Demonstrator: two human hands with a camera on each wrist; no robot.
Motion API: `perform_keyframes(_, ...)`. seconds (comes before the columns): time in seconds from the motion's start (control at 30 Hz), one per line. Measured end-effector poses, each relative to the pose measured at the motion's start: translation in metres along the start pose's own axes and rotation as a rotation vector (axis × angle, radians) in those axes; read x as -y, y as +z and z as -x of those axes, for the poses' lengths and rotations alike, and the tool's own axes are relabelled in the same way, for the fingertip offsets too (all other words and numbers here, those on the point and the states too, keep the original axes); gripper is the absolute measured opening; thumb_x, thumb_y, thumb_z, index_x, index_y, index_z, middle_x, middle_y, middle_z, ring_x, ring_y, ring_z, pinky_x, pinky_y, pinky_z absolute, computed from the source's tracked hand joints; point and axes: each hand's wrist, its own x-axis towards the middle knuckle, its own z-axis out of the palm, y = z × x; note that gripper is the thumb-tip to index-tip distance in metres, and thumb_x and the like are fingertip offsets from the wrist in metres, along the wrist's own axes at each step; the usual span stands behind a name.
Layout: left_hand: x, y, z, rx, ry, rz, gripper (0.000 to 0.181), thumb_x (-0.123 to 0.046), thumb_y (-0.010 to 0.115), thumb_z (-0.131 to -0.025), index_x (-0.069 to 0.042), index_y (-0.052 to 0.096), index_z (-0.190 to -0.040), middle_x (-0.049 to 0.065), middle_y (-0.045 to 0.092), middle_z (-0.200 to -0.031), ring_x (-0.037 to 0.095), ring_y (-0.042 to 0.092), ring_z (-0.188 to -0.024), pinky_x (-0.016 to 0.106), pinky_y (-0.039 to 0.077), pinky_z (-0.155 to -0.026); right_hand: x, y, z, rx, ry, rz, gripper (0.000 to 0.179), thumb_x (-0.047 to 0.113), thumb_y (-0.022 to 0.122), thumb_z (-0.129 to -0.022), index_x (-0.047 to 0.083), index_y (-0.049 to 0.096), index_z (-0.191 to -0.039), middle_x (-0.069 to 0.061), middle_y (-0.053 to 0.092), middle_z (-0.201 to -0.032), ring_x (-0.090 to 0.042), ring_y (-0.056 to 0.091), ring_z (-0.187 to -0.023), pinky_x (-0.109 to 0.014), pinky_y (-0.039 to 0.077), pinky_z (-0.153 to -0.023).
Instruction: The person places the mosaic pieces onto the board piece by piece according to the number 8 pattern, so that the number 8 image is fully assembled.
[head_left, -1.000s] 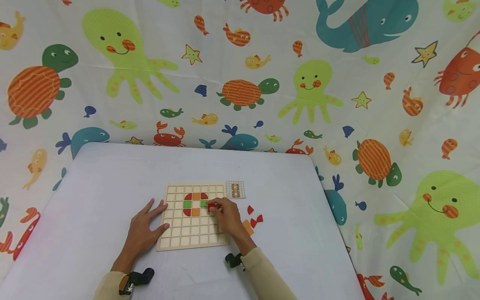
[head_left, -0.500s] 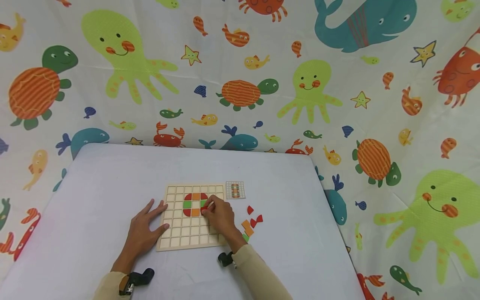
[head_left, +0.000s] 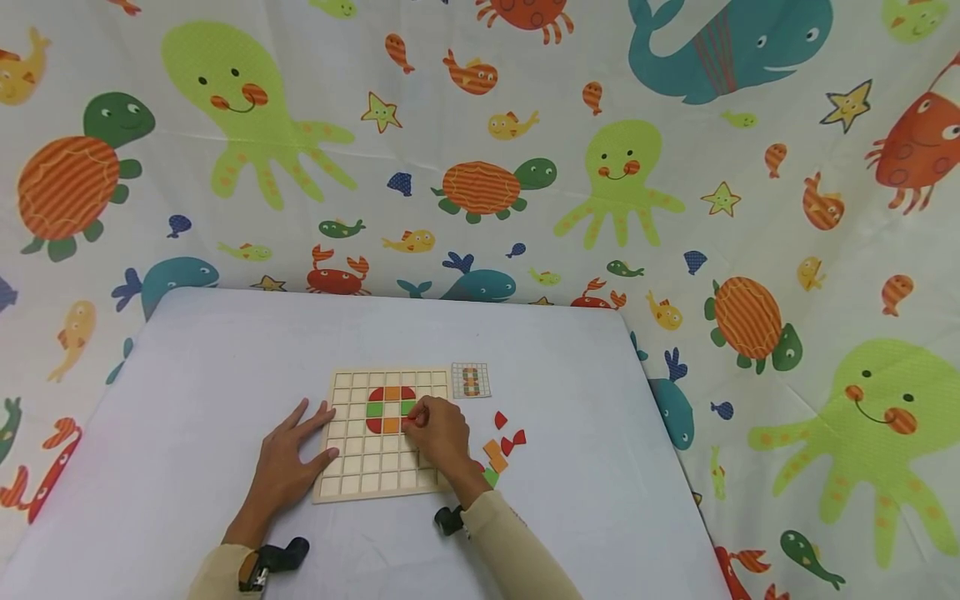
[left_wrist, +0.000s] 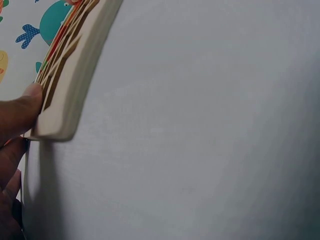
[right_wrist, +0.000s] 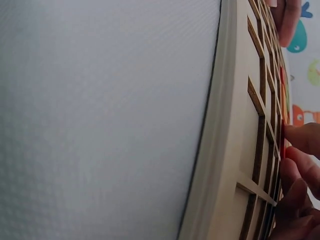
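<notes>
A wooden grid board (head_left: 360,483) lies flat on the white-covered table. Set in its cells is a ring of red, orange and green tiles around one bare cell. My left hand (head_left: 288,458) rests at the board's left edge with fingers spread, the thumb (left_wrist: 33,95) touching the rim. Over the ring's lower right corner, my right hand (head_left: 442,433) pinches a red tile (right_wrist: 283,142) between thumb and fingers. The tile sits right at its cell, beside the lower orange tile (head_left: 391,425), and the fingers cover most of it in the head view.
A small pattern card (head_left: 471,380) lies by the board's upper right corner. To the right are loose red tiles (head_left: 500,420), orange tiles (head_left: 496,456) and a green tile (head_left: 491,477). Behind the table hangs a sea-animal cloth (head_left: 300,242).
My right hand has moved left with the red tile, from right of the ring to its lower right corner, and lowered it there. The left hand stays put.
</notes>
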Motion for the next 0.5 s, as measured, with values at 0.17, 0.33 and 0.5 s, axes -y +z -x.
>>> perform_keyframes(0.17,0.002,0.001,0.0,-0.004,0.002,-0.005,0.064,-0.02,0.086,-0.085,-0.007,0.064,-0.144,0.037,0.039,-0.163,0.064,0.039,-0.146,0.082,0.03,-0.111,-0.001,-0.002,0.0,-0.024,-0.029,-0.033,0.014,0.025,0.088,-0.089,0.018,0.076,-0.093,0.011,0.062,-0.074,0.0,0.052,-0.066,-0.021,0.041,-0.057)
perform_keyframes(0.33,0.002,0.001,0.0,-0.009,0.008,-0.002,0.064,-0.02,0.086,-0.085,-0.007,0.064,-0.144,0.037,0.04,-0.163,0.063,0.039,-0.147,0.083,0.029,-0.111,-0.001,-0.001,-0.011,-0.097,-0.079,-0.037,0.011,0.022,0.085,-0.092,0.018,0.079,-0.1,0.009,0.064,-0.075,0.0,0.052,-0.065,-0.02,0.041,-0.055)
perform_keyframes(0.5,0.001,0.001,-0.001,-0.016,0.021,0.007,0.064,-0.021,0.086,-0.085,-0.007,0.065,-0.143,0.036,0.041,-0.162,0.062,0.038,-0.148,0.082,0.03,-0.111,-0.001,0.002,-0.027,-0.12,-0.102,-0.016,0.016,0.022,0.081,-0.095,0.019,0.081,-0.11,0.006,0.063,-0.075,-0.002,0.049,-0.062,-0.02,0.036,-0.05)
